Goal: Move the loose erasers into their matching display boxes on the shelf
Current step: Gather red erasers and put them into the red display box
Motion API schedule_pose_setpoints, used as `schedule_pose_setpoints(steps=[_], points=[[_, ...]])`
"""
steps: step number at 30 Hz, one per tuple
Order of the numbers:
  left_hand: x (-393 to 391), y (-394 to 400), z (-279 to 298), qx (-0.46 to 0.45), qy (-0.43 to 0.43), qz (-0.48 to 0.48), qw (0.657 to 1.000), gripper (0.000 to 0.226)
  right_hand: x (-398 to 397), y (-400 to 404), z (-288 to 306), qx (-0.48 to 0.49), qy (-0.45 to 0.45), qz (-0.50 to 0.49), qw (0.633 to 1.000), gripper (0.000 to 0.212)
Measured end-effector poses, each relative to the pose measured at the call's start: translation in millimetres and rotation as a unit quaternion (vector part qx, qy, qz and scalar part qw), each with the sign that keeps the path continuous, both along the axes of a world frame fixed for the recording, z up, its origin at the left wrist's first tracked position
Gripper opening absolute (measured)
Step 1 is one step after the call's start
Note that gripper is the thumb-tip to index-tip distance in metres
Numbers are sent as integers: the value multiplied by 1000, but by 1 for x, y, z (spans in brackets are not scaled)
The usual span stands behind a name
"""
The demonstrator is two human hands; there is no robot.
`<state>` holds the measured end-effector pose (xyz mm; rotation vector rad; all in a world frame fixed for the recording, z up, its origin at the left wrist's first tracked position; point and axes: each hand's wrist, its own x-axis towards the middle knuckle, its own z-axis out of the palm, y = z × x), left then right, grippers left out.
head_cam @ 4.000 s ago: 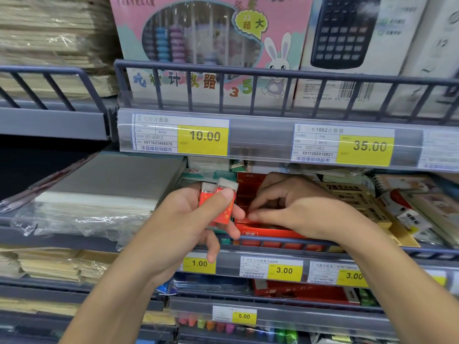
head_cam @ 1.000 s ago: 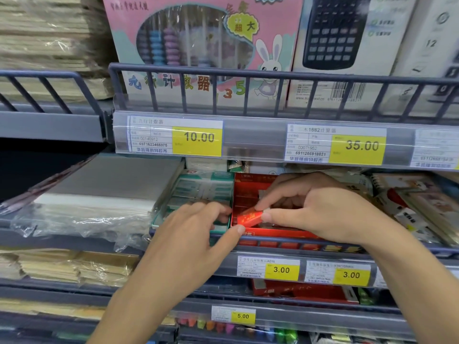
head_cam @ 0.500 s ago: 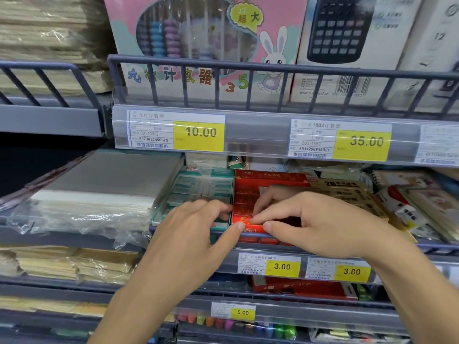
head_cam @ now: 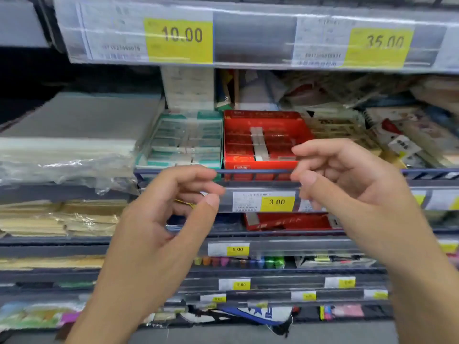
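**Spotter:** Start with the big things. What's in front of you?

**Operator:** I've got the shelf (head_cam: pixel 260 171) at chest level, its blue rail running across the front. Two display boxes sit side by side behind it: the green box (head_cam: pixel 182 141) on the left and the red box (head_cam: pixel 263 142) touching it on the right. The view is blurred, so I can't read fine print.

**Spotter:** And your hands?

**Operator:** Both are out in front of the rail, apart from the boxes. My left hand (head_cam: pixel 169 214) has its fingers loosely curled with nothing in them. My right hand (head_cam: pixel 347 184) is the same, relaxed and empty. Neither touches anything.

**Spotter:** So which step is this?

**Operator:** I'd judge I'm between placements, with nothing in hand. The next move calls for finding a loose eraser and matching its colour to a box. I can't make one out lying loose from here.

**Spotter:** How do the erasers lie?

**Operator:** In the red box, the red erasers (head_cam: pixel 278 141) lie flat in rows, long axes left to right along the shelf, white ends meeting along the middle. The green ones look to lie the same way. Any new one should go in crosswise like that.
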<state>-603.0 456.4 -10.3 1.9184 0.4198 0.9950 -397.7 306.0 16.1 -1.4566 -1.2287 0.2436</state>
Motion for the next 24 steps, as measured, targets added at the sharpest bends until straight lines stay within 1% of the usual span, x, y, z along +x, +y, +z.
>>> schedule_pose_setpoints(steps=[1,3,4,6,8,10,13,17,20,24], points=[[-2,-2,-12,-45,5,-27,999,21,-6,-10,-14,-8,24,-13,1000,21],[-5,-4,-43,-127,47,-69,988,23,-20,-28,-47,-39,68,-38,996,24],[-5,-5,-63,-165,81,-86,979,22,-27,-37,-67,-60,93,-52,992,25],[-5,-8,-111,-240,157,-110,952,14,-42,-56,-112,-107,161,-88,977,18],[-8,-13,-166,-300,239,-116,916,14,-56,-77,-161,-162,240,-135,947,15],[-18,-21,-216,-338,319,-112,878,13,-72,-102,-206,-215,312,-191,905,20],[-37,-38,-270,-370,403,-106,830,10,-96,-148,-258,-268,381,-256,847,20],[-53,-63,-303,-373,475,-119,788,9,-132,-213,-301,-310,455,-304,777,13],[-53,-86,-311,-371,501,-123,772,7,-159,-260,-323,-330,477,-337,741,13],[-41,-123,-308,-345,523,-141,767,7,-192,-316,-343,-319,518,-372,701,16]])
